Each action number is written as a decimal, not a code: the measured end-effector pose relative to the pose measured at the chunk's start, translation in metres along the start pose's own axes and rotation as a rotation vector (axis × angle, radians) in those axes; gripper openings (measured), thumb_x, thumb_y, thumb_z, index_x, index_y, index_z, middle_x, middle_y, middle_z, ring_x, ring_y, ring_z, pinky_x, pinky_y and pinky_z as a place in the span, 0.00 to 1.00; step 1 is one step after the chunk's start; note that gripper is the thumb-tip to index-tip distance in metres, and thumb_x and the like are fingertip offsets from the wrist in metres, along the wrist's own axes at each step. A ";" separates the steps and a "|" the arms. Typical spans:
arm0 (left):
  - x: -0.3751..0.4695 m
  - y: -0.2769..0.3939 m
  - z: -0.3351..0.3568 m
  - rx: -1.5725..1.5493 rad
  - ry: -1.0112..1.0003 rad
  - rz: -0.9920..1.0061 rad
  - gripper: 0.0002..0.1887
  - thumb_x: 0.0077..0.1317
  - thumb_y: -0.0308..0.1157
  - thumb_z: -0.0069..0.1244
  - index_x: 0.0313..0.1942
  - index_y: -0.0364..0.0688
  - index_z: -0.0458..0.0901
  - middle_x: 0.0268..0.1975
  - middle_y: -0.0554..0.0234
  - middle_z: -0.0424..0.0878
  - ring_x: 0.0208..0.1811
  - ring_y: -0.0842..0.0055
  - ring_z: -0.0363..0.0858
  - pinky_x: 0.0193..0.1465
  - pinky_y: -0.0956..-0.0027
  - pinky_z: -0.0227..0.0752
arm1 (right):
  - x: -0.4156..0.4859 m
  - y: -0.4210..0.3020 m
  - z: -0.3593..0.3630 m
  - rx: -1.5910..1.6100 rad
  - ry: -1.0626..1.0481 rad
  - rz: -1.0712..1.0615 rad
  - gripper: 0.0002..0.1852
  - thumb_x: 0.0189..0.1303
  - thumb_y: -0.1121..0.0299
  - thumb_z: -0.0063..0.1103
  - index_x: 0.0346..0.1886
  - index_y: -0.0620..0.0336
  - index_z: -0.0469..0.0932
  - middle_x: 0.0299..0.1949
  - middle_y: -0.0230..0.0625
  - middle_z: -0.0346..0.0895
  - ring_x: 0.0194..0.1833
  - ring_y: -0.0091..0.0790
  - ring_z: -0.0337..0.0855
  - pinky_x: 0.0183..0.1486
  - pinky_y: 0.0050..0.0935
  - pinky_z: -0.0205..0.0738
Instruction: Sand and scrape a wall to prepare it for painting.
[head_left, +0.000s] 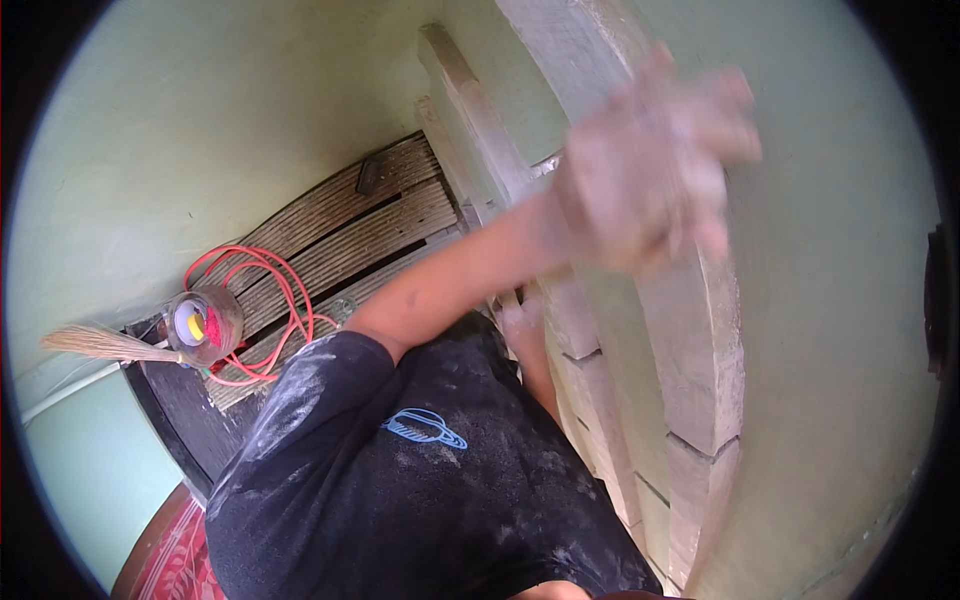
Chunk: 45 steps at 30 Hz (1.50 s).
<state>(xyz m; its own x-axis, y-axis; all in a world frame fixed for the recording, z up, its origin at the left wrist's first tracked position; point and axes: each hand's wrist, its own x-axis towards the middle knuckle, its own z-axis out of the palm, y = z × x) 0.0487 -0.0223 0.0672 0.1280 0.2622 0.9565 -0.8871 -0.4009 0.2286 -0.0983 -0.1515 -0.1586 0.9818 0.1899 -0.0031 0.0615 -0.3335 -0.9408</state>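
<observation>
Blurred and pale with dust, my left hand (652, 165) is raised in front of a long whitish ledge (690, 337), with its fingers apart and nothing seen in it. Whether it touches the ledge cannot be told. My left arm reaches across from the dark, powder-marked T-shirt. My right hand (523, 319) is low beyond the shirt, beside another pale ledge (574, 319). It is partly hidden, and its fingers and anything in them cannot be made out.
On weathered grooved boards (337, 232) lie a coiled red hose or cable (289, 277) and a dark flat piece (368, 177). A clear plastic container (229, 307) holds coloured items, beside a bristle broom (105, 343). Pale green walls (832, 300) stand around; red patterned fabric (180, 555) shows lower left.
</observation>
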 end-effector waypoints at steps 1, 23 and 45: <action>0.010 -0.014 0.001 -0.026 -0.004 -0.004 0.13 0.71 0.46 0.56 0.36 0.46 0.77 0.47 0.61 0.89 0.57 0.61 0.87 0.64 0.61 0.73 | 0.001 -0.021 -0.004 0.355 -0.050 0.367 0.21 0.72 0.71 0.55 0.67 0.56 0.71 0.39 0.29 0.76 0.30 0.16 0.68 0.29 0.17 0.64; -0.016 0.008 0.008 -0.074 -0.027 0.023 0.19 0.74 0.49 0.50 0.30 0.47 0.73 0.43 0.60 0.88 0.55 0.59 0.88 0.79 0.43 0.52 | 0.005 -0.033 0.005 0.229 -0.048 0.327 0.13 0.72 0.69 0.56 0.55 0.65 0.77 0.35 0.33 0.77 0.31 0.26 0.74 0.34 0.30 0.71; 0.009 -0.038 -0.019 0.120 -0.019 -0.329 0.08 0.68 0.36 0.60 0.35 0.46 0.79 0.42 0.60 0.88 0.51 0.60 0.89 0.58 0.52 0.80 | -0.015 -0.037 -0.017 0.368 -0.005 0.377 0.19 0.70 0.74 0.54 0.63 0.62 0.74 0.34 0.31 0.75 0.29 0.20 0.69 0.32 0.24 0.65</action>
<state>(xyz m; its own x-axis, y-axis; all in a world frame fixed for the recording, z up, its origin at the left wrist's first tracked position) 0.0747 0.0123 0.0639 0.4070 0.3788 0.8312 -0.7389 -0.3984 0.5434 -0.1120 -0.1571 -0.1177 0.9228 0.1239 -0.3648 -0.3636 -0.0331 -0.9310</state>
